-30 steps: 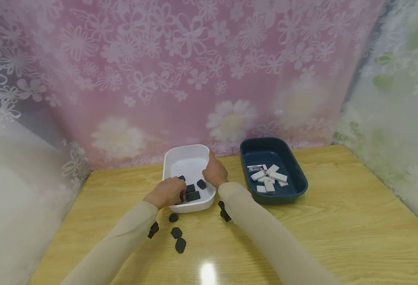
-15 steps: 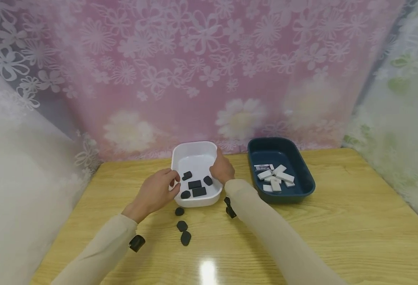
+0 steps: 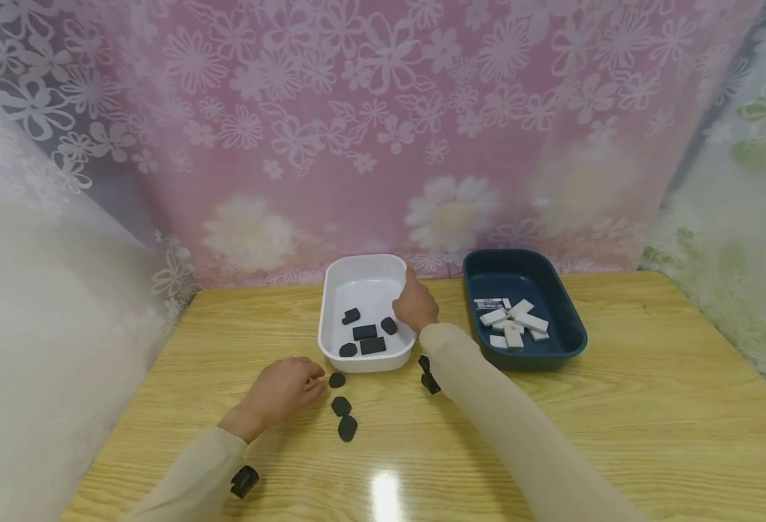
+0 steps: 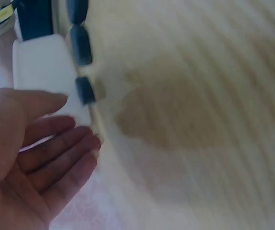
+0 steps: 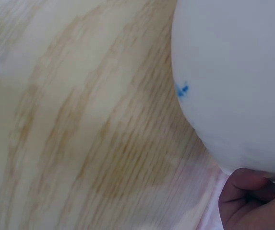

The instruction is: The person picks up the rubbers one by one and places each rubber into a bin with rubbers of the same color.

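The white plastic tray (image 3: 347,272) has several black pieces, some blocky and some rounded, in its near half. My right hand (image 3: 417,303) grips the tray's right rim; in the right wrist view, curled fingers (image 5: 247,189) are at the tray's edge. On the table in front of the tray lie three black rounded pieces, the nearest one (image 3: 347,428) touching or almost touching the middle one (image 3: 341,406). My left hand (image 3: 281,391) holds nothing, its fingers loosely bent just left of the far black piece (image 3: 336,380). In the left wrist view its palm shows bare.
A dark blue tub (image 3: 569,319) stands right of the white tray, with several white blocks (image 3: 530,321) and a printed label inside. Floral curtain (image 3: 370,145) hangs behind the wooden table (image 3: 618,406) and at both sides.
My left hand has come out of the white tray, leaving black pieces inside, and moved toward the near left, beside the far loose piece. My right hand stays on the rim. The view has shifted slightly.
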A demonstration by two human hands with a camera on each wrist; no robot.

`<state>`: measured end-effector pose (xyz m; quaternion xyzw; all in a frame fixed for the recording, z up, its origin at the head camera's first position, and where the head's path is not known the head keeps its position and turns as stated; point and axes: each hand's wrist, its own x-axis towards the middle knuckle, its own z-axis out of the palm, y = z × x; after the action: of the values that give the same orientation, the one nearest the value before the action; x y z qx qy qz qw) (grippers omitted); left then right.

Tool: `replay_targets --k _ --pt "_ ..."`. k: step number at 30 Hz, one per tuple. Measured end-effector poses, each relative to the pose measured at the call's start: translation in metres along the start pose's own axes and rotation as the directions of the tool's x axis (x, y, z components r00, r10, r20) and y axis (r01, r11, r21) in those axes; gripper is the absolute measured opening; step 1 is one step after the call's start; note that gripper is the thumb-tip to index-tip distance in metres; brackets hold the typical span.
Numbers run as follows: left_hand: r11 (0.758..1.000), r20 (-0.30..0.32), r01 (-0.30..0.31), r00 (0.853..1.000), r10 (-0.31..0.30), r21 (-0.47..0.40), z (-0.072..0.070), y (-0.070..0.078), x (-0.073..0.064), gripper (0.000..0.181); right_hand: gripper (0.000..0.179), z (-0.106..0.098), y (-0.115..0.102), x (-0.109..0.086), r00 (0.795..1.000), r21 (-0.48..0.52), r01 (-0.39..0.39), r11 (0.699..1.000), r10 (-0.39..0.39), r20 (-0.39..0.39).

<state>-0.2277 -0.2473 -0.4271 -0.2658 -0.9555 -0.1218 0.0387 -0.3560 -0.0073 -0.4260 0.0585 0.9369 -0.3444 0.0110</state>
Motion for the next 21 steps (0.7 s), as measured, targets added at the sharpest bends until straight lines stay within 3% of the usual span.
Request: replay_targets --k 4,11,21 --pt "0.999 -0.035 0.046 0.998 -0.047 -0.028 0.008 0.007 0.006 0.015 0.078 -0.002 -0.001 0.0 1.0 -0.004 -0.002 1.0 0.002 0.0" --pt "0.986 0.025 0.128 0.992 -0.126 -0.109 0.018 0.016 0.014 0.018 0.079 0.0 0.0 -0.001 1.0 -0.014 0.005 1.0 -0.005 0.002" --pt "0.975 -0.024 0.19 0.981 -0.194 -0.114 0.019 0.027 0.02 0.031 0.078 -0.004 0.0 -0.006 1.0 -0.009 0.015 1.0 -0.015 0.0"
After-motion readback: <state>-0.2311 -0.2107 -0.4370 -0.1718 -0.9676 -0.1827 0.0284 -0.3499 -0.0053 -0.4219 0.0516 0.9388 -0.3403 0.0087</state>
